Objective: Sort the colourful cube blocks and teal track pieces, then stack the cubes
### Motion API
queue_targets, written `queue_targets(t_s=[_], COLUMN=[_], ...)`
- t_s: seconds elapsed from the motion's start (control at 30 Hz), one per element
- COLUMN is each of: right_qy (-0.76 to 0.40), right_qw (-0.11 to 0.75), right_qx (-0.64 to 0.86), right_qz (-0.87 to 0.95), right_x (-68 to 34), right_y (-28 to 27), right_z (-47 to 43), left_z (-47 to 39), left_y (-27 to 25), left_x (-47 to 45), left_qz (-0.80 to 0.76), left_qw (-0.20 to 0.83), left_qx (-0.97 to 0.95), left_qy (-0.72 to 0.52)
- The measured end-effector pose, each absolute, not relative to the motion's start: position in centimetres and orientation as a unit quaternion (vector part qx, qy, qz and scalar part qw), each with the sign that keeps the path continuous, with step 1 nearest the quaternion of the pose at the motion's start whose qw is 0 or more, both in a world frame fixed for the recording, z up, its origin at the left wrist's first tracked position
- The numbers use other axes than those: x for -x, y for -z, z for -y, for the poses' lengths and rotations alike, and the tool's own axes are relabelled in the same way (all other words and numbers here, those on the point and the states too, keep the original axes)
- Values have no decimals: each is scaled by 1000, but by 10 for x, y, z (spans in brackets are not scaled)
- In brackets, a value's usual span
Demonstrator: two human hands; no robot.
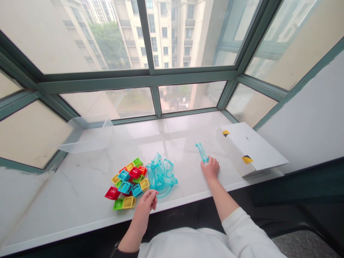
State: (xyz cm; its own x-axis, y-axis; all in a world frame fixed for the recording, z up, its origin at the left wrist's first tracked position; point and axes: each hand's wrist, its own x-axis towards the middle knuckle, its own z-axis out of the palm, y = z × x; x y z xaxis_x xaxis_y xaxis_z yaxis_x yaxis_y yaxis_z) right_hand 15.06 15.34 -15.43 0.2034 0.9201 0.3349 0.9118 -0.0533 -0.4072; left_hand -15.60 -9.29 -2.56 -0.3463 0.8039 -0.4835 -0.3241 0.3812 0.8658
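My right hand (pixel 210 167) rests on the white sill with its fingers closed on the near end of a translucent blue plastic track piece (pixel 202 152). The piece lies pointing away from me, its far end uncovered. My left hand (pixel 149 200) is at the sill's front edge, fingers curled in, with nothing visible in them. Just beyond it is a heap of translucent blue plastic parts (pixel 161 173), some curved. Left of that heap lies a pile of small square plastic blocks (pixel 129 182) in red, yellow, green and blue, with hollowed faces.
A clear plastic bin (pixel 91 143) stands at the back left of the sill (pixel 80 186). To the right sits a white box (pixel 252 147) with yellow-and-black tape tabs. Green-framed windows (pixel 139 84) close off the back, and a wall is at the right.
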Motion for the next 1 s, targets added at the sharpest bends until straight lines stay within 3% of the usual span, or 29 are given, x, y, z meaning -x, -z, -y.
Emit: queue_targets(t_s=[0.37,0.63,0.83,1.0], right_qy=[-7,-14,-82,-157], right_qw=[280,368,403,384], right_qx=[723,675,646,651], right_qz=[631,639,643,636], right_x=[-151,-156,-161,-149], right_y=[155,164,167,156], right_z=[-154,-136,-107,-78], left_z=[93,94,89,89], left_y=[26,50,52,46], left_x=[156,159,158,154], left_qz=[-629,-614,-599,-587], left_qw=[536,539,542,538], left_qx=[-192,-174,-162,-155], left_qy=[-529,-549,-567,-585])
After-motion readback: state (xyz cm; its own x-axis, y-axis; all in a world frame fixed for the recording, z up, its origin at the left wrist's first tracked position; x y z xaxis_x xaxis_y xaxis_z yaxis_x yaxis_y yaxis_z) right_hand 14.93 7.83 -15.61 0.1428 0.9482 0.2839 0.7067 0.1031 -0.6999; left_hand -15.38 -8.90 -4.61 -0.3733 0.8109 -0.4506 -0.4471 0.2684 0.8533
